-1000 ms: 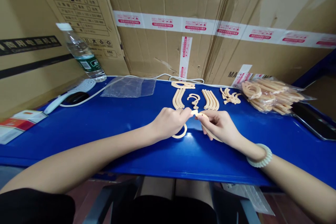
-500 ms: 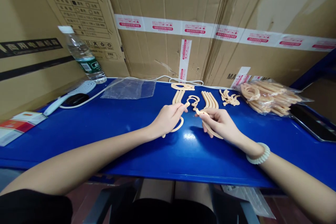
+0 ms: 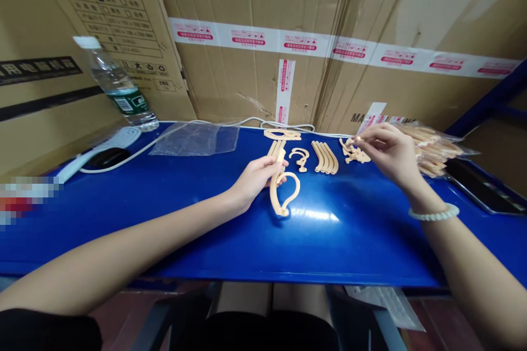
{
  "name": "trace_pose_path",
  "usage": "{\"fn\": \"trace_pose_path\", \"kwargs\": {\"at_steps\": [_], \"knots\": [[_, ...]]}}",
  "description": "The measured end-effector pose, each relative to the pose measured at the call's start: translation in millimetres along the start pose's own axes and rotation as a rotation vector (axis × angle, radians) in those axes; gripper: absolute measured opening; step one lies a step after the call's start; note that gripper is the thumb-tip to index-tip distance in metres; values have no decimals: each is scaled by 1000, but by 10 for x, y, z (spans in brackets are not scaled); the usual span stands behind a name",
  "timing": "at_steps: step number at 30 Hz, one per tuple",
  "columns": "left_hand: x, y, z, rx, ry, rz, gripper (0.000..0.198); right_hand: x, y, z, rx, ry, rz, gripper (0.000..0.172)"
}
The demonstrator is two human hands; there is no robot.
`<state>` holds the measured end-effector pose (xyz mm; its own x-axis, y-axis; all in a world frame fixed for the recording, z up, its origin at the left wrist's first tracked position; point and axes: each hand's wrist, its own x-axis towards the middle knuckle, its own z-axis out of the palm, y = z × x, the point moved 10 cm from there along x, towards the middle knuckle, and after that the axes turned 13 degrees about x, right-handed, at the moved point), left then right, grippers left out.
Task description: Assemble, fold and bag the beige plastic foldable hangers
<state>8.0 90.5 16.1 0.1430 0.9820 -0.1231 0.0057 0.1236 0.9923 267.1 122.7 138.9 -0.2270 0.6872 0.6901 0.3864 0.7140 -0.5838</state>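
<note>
My left hand (image 3: 257, 178) is closed around a peach plastic folding hanger (image 3: 275, 197), whose curved arm and hook-shaped loop hang below the fingers. Over the pile of small peach plastic pieces (image 3: 352, 154), my right hand (image 3: 387, 148) pinches one small peach piece (image 3: 357, 139) at its fingertips; its exact shape is too small to make out. Between the hands lie a few loose hooks (image 3: 302, 159) and a row of curved hanger arms (image 3: 325, 157). More arms (image 3: 276, 147) lie partly hidden behind my left hand, with flat peach pieces (image 3: 282, 135) at the back.
A clear bag of hanger parts (image 3: 436, 148) and a dark phone (image 3: 486, 186) are on the right. Along the back left are an empty plastic bag (image 3: 197, 138), a cable, a black mouse (image 3: 110, 157) and a water bottle (image 3: 119, 90). Cardboard boxes (image 3: 247, 82) wall the blue table (image 3: 230, 247).
My right hand has let go of the hanger and moved right to the small-piece pile. My left hand keeps the hanger, now turned with its loop to the right.
</note>
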Motion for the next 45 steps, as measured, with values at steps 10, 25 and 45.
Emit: {"fn": "trace_pose_path", "kwargs": {"at_steps": [10, 25, 45], "knots": [[34, -76, -141, -62, 76, -18, 16, -69, 700, 135, -547, -253, -84, 26], [-24, 350, -253, 94, 183, 271, 19, -320, -258, 703, -384, -265, -316, 46], [-296, 609, -379, 416, 475, 744, 55, -669, -847, 1223, -404, -424, -527, 17]]}}
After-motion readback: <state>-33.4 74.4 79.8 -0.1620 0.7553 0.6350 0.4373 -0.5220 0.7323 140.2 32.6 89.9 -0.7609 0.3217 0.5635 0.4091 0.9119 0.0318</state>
